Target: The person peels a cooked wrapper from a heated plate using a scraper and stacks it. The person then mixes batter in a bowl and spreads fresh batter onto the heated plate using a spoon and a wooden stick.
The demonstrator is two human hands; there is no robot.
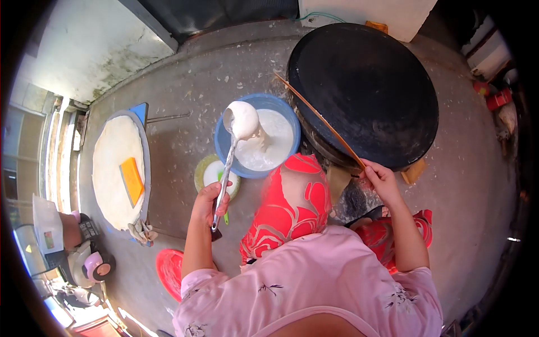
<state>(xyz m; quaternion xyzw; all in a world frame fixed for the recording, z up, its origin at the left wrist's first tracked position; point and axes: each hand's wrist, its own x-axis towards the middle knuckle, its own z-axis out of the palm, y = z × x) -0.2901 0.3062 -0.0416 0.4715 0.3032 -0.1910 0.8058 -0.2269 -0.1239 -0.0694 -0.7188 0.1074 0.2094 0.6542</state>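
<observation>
My left hand (pixel 211 199) is closed around the long handle of a metal ladle (pixel 229 157). Thick white batter (pixel 245 119) heaps over the ladle's bowl and hangs down toward the batter in a blue basin (pixel 296 135). In my right hand (pixel 382 181) is one end of a long thin wooden stick (pixel 321 118). The stick slants up and left across the near-left edge of a large round black griddle (pixel 365 90), whose dark surface carries no batter. Beside the basin, partly behind the ladle, a smaller green bowl (pixel 200 171) contains something white.
On the left, pale flat pancakes (pixel 115 151) lie on a round board, with a yellow scraper (pixel 131 181) on top. A red round stool or lid (pixel 169 272) is at lower left. My knee in red patterned cloth (pixel 300 202) sits close to the basin. White walls stand behind.
</observation>
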